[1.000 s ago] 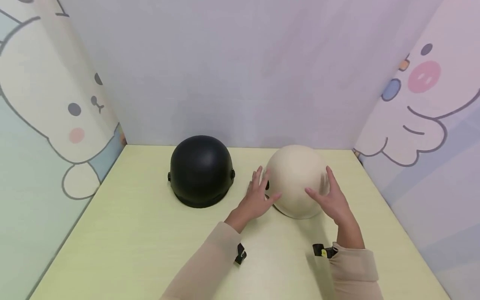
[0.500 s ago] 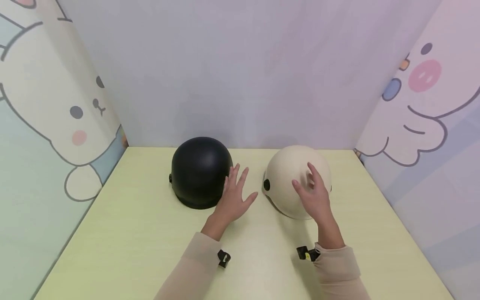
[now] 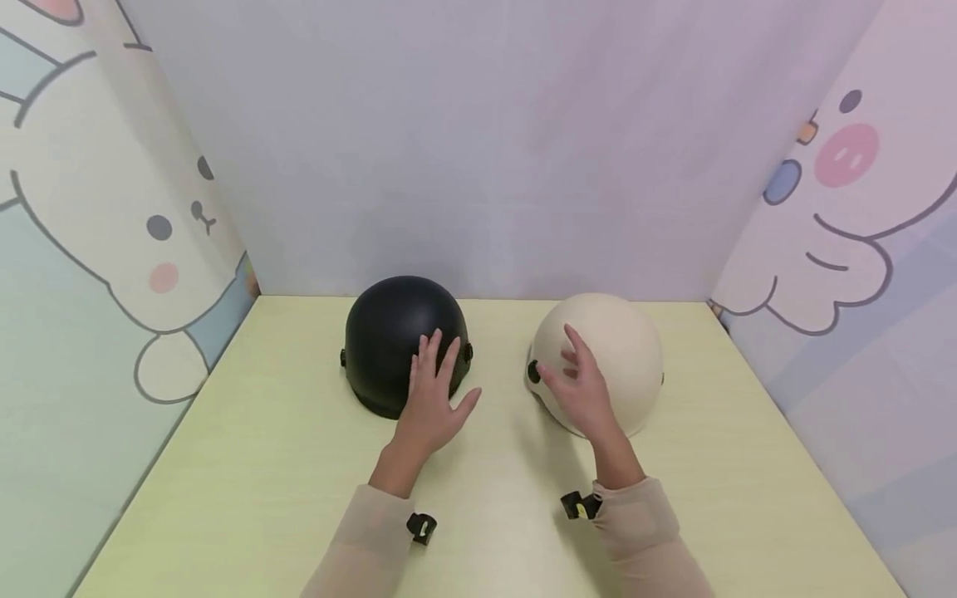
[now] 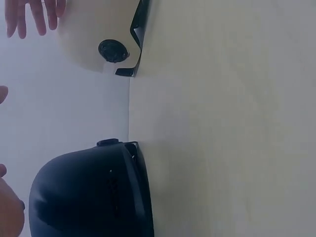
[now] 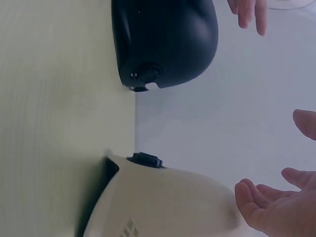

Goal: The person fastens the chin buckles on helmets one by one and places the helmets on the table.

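Two helmets rest side by side, dome up, on the pale yellow table. My left hand overlaps the right part of the black helmet in the head view, its fingers extended and spread, holding nothing. In front of the cream helmet hovers my right hand, fingers loosely bent and nothing in them. A round black knob shows on the side of the cream helmet in the left wrist view. The right wrist view has the right hand's fingers beside the cream dome.
The table runs back to a pale curtain. Cartoon-printed side panels stand at the left and right. Each beige sleeve carries a small black wrist device, such as the right device.
Both hands have moved left. The left hand went from beside the cream helmet to in front of the black one; the right hand shifted across the cream helmet. Both helmets have stayed in place.
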Available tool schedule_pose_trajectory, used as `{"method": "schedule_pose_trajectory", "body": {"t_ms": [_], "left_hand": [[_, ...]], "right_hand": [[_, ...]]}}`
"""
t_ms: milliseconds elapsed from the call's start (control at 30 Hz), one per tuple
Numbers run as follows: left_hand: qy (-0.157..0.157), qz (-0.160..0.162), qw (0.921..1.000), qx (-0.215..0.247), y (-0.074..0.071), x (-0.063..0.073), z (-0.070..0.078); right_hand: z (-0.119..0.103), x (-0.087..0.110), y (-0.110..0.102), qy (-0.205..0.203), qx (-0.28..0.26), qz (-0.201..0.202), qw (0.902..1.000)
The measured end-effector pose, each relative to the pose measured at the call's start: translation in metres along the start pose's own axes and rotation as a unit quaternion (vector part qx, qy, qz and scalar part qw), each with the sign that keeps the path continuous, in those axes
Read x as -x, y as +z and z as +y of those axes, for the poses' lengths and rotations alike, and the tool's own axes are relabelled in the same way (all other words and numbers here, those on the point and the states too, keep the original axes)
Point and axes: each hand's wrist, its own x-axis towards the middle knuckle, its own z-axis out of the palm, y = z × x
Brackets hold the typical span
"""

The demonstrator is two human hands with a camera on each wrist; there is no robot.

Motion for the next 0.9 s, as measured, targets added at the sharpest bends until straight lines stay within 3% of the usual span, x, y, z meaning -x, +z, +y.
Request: {"method": "schedule_pose_trajectory", "body": {"t_ms": [333, 900], "left_hand": [[-0.014, 0.047, 0.9977, -0.046, -0.014, 0.007, -0.022], [-0.078, 0.087, 0.9928, -0.026, -0.032, 0.012, -0.056]], "right_hand": [[-0.001, -0.008, 0.04, -0.037, -0.022, -0.018, 0.9989], [0.004, -0.025, 0.095, -0.012, -0.074, -0.058, 0.9955]]}}
